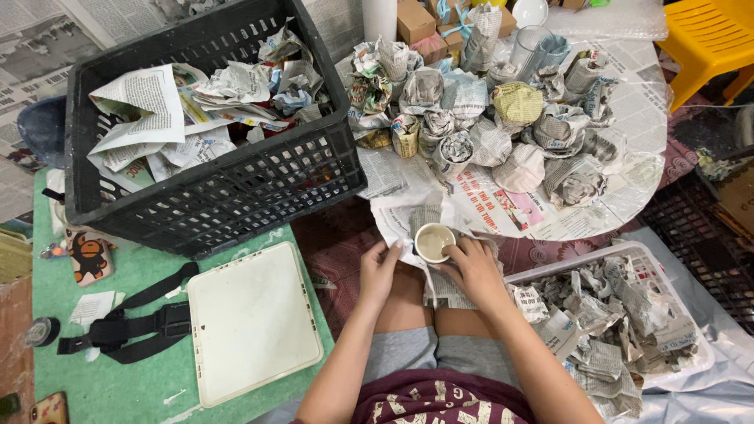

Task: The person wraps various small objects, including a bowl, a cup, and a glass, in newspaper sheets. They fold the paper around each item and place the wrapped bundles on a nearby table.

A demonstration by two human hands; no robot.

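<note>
At lower centre, a small white cup is gripped at its rim by the right hand, while a sheet of newspaper under it is pinched by the left hand. The cup's base is hidden by the paper. Above, wrapped bundles are heaped on a round table. A black crate is seen at upper left, a white basket at lower right, partly cut off.

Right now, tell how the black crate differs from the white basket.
The black crate is dark, deep, and sits beyond the left hand; the white basket is pale, shallower, and sits beside the right hand. The crate holds flatter newspaper sheets, the basket crumpled ones. Both hold newspaper.
</note>
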